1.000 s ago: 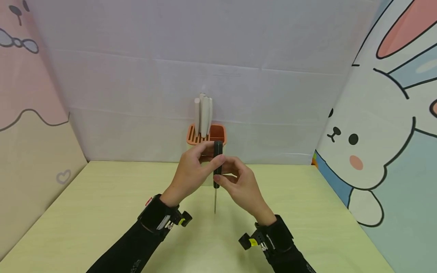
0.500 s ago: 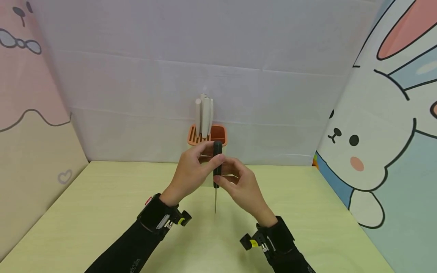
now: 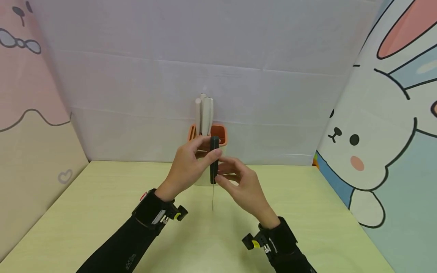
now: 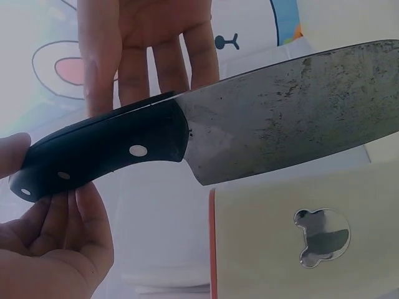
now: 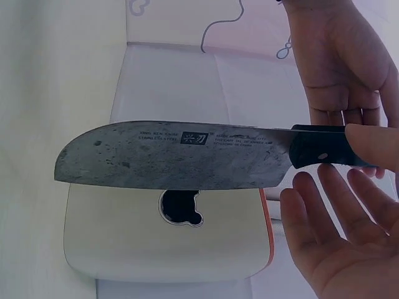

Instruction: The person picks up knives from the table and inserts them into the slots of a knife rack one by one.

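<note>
A kitchen knife (image 3: pixel 214 170) with a black riveted handle hangs point-down in front of me, its stained blade (image 5: pixel 168 165) seen edge-on in the head view. My left hand (image 3: pixel 187 161) grips the upper handle between thumb and fingers. My right hand (image 3: pixel 244 185) is at the lower handle, its fingers loosely bent and not closed round it. In the left wrist view, the right fingers (image 4: pixel 168 56) extend behind the knife. Whether the right thumb touches the handle is hard to tell. Behind stands a cream knife holder (image 3: pixel 222 131) with an orange top.
Several white-handled pieces (image 3: pixel 206 113) stand upright in the holder's slotted left part; their lower ends are hidden. The holder stands on the pale yellow table (image 3: pixel 119 201), close to the white back wall (image 3: pixel 146 87). Cartoon-printed panels (image 3: pixel 372 159) flank both sides.
The knife has shifted slightly left and up with my left hand, and its blade has turned edge-on. My right thumb, which overlapped the handle earlier, is now at its right edge.
</note>
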Tool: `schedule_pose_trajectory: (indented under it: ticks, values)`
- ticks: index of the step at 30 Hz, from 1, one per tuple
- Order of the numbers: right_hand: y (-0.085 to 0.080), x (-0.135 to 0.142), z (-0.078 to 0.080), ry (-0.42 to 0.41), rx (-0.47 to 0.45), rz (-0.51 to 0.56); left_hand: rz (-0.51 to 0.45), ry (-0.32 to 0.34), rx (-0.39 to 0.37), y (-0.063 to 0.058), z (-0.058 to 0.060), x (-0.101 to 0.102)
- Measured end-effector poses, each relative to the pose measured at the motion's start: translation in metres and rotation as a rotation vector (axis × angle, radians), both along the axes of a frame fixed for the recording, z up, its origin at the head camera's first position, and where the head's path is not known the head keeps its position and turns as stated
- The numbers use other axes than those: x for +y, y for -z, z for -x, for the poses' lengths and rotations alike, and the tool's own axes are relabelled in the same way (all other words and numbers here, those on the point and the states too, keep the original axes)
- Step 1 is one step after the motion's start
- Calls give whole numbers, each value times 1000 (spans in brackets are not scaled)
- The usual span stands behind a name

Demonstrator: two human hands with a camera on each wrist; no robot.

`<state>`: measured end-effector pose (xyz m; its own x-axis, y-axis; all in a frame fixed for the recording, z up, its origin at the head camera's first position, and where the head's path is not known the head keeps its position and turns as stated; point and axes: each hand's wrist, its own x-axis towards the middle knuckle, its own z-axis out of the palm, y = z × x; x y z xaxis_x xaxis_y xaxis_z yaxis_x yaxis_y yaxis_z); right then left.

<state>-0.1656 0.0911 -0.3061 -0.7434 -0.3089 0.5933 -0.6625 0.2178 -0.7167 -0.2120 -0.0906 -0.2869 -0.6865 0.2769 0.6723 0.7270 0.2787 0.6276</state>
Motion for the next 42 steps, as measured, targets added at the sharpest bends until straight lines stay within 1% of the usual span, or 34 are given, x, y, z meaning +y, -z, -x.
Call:
schedule_pose_trajectory:
  ticks: [3,5,10,13,15,19,25,27,34,40,42]
  values:
    - [-1,3,-2,3,21,-19,0,-8,14,-8,0,-3]
    - [0,5,-2,0,24,-31,-2,-15,22,-15,-1,-5]
    - [7,14,-2,18,44,-72,4,-35,23,-42,-17,-8]
    - [18,22,4,40,63,-100,14,-42,25,-55,-23,-11]
    - [28,29,11,60,76,-132,16,-45,28,-60,-23,-14]
    - [50,44,24,106,123,-231,12,-59,37,-70,-21,-21]
    - [67,64,30,179,238,-384,18,-89,62,-85,-18,-28]
    - [72,71,31,198,259,-425,16,-94,67,-89,-18,-30]
    - [88,90,29,263,219,-571,24,-121,78,-105,-15,-34]
    - [96,101,31,315,249,-661,35,-130,87,-124,-14,-35]
    - [97,104,32,327,244,-688,41,-134,91,-130,-13,-35]
